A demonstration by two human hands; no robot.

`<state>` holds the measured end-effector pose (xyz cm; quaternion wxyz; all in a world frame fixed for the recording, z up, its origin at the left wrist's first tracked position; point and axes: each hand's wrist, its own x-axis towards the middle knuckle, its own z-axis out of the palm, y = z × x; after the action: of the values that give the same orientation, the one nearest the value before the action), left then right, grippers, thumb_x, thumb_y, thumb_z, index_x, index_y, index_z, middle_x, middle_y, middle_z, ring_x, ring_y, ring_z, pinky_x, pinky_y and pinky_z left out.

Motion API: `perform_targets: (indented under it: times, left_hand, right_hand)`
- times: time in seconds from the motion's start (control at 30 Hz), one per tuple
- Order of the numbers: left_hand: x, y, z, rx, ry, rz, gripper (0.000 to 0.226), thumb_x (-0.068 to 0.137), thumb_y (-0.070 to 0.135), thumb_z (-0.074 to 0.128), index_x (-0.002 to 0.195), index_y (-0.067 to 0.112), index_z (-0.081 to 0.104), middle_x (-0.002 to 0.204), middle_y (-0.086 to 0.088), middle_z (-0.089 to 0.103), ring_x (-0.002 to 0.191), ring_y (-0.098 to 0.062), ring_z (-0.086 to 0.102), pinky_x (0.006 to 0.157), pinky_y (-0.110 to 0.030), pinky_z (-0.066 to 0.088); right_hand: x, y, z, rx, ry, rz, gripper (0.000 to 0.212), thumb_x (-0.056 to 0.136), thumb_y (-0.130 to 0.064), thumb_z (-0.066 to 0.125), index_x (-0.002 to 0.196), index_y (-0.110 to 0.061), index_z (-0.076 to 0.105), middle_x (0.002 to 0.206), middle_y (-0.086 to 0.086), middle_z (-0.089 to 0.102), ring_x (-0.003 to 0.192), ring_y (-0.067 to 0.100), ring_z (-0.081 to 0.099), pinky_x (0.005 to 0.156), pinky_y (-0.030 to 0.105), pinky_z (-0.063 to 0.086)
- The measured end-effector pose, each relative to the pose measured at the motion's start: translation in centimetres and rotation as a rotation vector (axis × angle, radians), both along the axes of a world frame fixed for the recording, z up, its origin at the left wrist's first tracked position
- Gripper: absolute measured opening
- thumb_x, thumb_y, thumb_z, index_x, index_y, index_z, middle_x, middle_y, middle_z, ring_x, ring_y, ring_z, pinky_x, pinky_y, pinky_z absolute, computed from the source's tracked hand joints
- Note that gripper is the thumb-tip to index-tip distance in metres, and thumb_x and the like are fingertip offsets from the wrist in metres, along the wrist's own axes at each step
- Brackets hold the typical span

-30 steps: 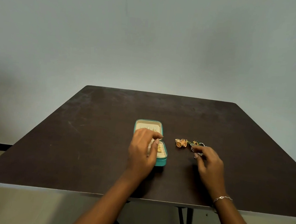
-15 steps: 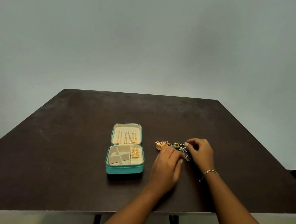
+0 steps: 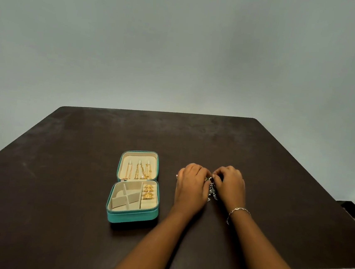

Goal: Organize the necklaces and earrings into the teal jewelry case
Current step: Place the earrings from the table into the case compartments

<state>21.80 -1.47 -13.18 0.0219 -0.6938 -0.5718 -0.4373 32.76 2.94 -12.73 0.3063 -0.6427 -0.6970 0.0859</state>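
The teal jewelry case (image 3: 131,216) lies open on the dark table. Gold necklaces (image 3: 141,171) hang in its cream lid, and gold rings (image 3: 148,192) fill the roll slot at the tray's right. To the case's right, my left hand (image 3: 191,186) and my right hand (image 3: 231,186) meet over a pile of earrings (image 3: 212,190). Both hands have fingertips pinched on the pile. A silver beaded piece dangles between them. Most of the pile is hidden under my left hand.
The dark brown table (image 3: 60,166) reaches to a plain grey wall. Its near edge runs just below my forearms. A silver bracelet (image 3: 237,211) circles my right wrist. Bare tabletop lies left of and behind the case.
My left hand left the case and crossed right to the earring pile, joining my right hand. The view swung right, so the case now sits further left and is fully uncovered.
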Motion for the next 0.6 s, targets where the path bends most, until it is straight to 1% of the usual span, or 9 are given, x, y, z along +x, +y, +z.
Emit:
perform_targets:
  times: [0.03, 0.1, 0.2, 0.33, 0.4, 0.47, 0.53, 0.6]
  left_hand:
    - [0.1, 0.2, 0.1, -0.007, 0.006, -0.002, 0.014, 0.078, 0.021, 0.049, 0.085, 0.017, 0.060, 0.087, 0.001, 0.060, 0.093, -0.008, 0.042, 0.083, -0.024, 0.032]
    - [0.2, 0.4, 0.3, -0.063, 0.016, -0.024, 0.013, 0.082, 0.019, 0.053, 0.091, 0.014, 0.061, 0.094, -0.001, 0.060, 0.100, -0.013, 0.046, 0.089, -0.027, 0.030]
    - [0.2, 0.5, 0.5, -0.105, 0.016, -0.043, 0.012, 0.084, 0.017, 0.057, 0.094, 0.013, 0.062, 0.099, -0.002, 0.059, 0.106, -0.018, 0.048, 0.092, -0.030, 0.029]
    - [0.5, 1.0, 0.4, -0.130, 0.034, -0.036, 0.013, 0.084, 0.019, 0.058, 0.094, 0.013, 0.063, 0.098, -0.003, 0.059, 0.107, -0.020, 0.049, 0.094, -0.034, 0.032]
    - [0.5, 1.5, 0.4, -0.172, 0.042, -0.025, 0.018, 0.085, 0.022, 0.057, 0.100, 0.015, 0.064, 0.103, -0.002, 0.058, 0.112, -0.019, 0.045, 0.096, -0.032, 0.029]
    - [0.5, 1.9, 0.3, -0.217, 0.068, -0.011, 0.023, 0.087, 0.028, 0.055, 0.106, 0.016, 0.063, 0.108, 0.000, 0.054, 0.115, -0.016, 0.041, 0.097, -0.029, 0.025]
    - [0.5, 2.2, 0.3, -0.250, 0.092, 0.001, 0.025, 0.089, 0.032, 0.053, 0.106, 0.018, 0.064, 0.110, 0.001, 0.052, 0.115, -0.014, 0.038, 0.097, -0.027, 0.024]
    - [0.5, 2.3, 0.3, -0.279, 0.087, 0.012, 0.025, 0.089, 0.034, 0.052, 0.105, 0.020, 0.064, 0.109, 0.003, 0.051, 0.114, -0.013, 0.037, 0.097, -0.026, 0.022]
  right_hand:
    - [0.0, 0.0, 0.0, 0.006, -0.020, -0.001, 0.013, 0.087, -0.020, 0.052, 0.085, -0.013, 0.064, 0.095, 0.004, 0.059, 0.097, 0.022, 0.050, 0.081, 0.034, 0.041]
    - [0.1, 0.0, -0.1, 0.007, -0.018, -0.001, 0.013, 0.088, -0.020, 0.053, 0.087, -0.014, 0.064, 0.096, 0.003, 0.059, 0.097, 0.021, 0.049, 0.080, 0.033, 0.041]
    - [0.4, 0.0, -0.2, 0.012, 0.121, -0.005, 0.008, 0.084, -0.019, 0.059, 0.084, -0.016, 0.067, 0.093, 0.001, 0.060, 0.095, 0.019, 0.050, 0.073, 0.027, 0.036]
    - [0.7, 0.2, -0.3, 0.010, 0.265, -0.014, 0.013, 0.082, -0.011, 0.057, 0.084, -0.018, 0.068, 0.092, 0.001, 0.062, 0.096, 0.019, 0.053, 0.078, 0.030, 0.041]
    - [0.8, 0.2, -0.3, 0.028, 0.345, -0.008, 0.021, 0.079, -0.002, 0.054, 0.081, -0.018, 0.068, 0.091, 0.001, 0.062, 0.094, 0.019, 0.056, 0.079, 0.029, 0.043]
    - [1.0, 0.1, -0.2, 0.031, 0.417, -0.006, 0.025, 0.077, 0.003, 0.053, 0.078, -0.018, 0.068, 0.089, 0.001, 0.063, 0.091, 0.017, 0.057, 0.077, 0.025, 0.041]
    - [1.1, 0.1, -0.2, 0.030, 0.446, -0.001, 0.025, 0.076, 0.004, 0.055, 0.077, -0.017, 0.068, 0.087, 0.000, 0.062, 0.087, 0.015, 0.058, 0.076, 0.021, 0.039]
    - [1.2, 0.1, -0.1, 0.020, 0.458, 0.012, 0.025, 0.075, 0.003, 0.056, 0.074, -0.019, 0.068, 0.086, -0.001, 0.063, 0.084, 0.014, 0.059, 0.075, 0.022, 0.041]
